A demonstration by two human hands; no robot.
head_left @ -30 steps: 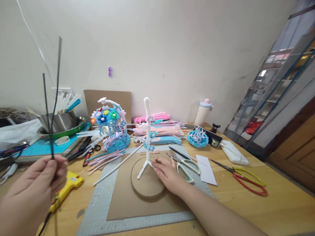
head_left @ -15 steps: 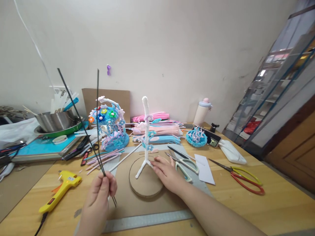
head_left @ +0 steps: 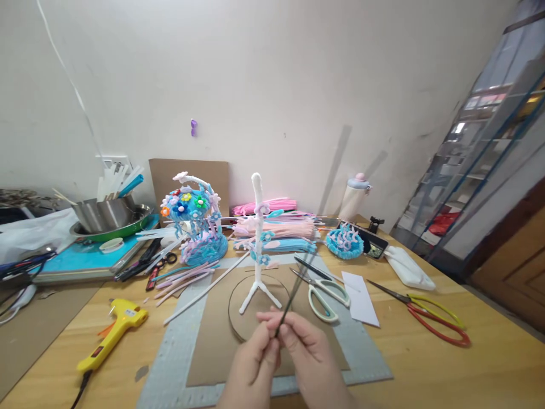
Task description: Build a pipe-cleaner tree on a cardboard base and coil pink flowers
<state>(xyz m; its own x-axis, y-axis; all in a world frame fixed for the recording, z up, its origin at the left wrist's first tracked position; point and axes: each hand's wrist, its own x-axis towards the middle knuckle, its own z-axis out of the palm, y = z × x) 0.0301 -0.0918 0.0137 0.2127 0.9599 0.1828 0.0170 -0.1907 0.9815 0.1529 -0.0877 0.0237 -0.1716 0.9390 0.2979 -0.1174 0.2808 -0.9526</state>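
My left hand [head_left: 255, 360] and my right hand [head_left: 310, 349] meet over the front of the cardboard. Both are closed, pinching the lower ends of thin dark green wires [head_left: 293, 295]. The wires slant up to the right, their upper parts smeared by motion. Just beyond my fingers, a white fuzzy stem [head_left: 258, 227] stands upright on two splayed feet, with blue and lilac pipe-cleaner flowers and leaves along it. Under it lies a round cardboard disc [head_left: 244, 315], partly covered by my hands. The disc rests on a cardboard sheet [head_left: 208, 358] over a grey cutting mat [head_left: 164, 369].
Left are a yellow glue gun [head_left: 113, 335] and a finished flowered ornament [head_left: 191, 216]. Bundled pipe cleaners [head_left: 276, 230] lie behind the stem. To the right are white-handled scissors [head_left: 323, 298], white paper [head_left: 360, 298], red-and-yellow-handled scissors [head_left: 438, 321], a blue fuzzy piece [head_left: 344, 241] and a bottle [head_left: 354, 199].
The wires have swung from the left to the right of the stem. My right hand has left the disc and stem's foot and joined my left hand on the wires.
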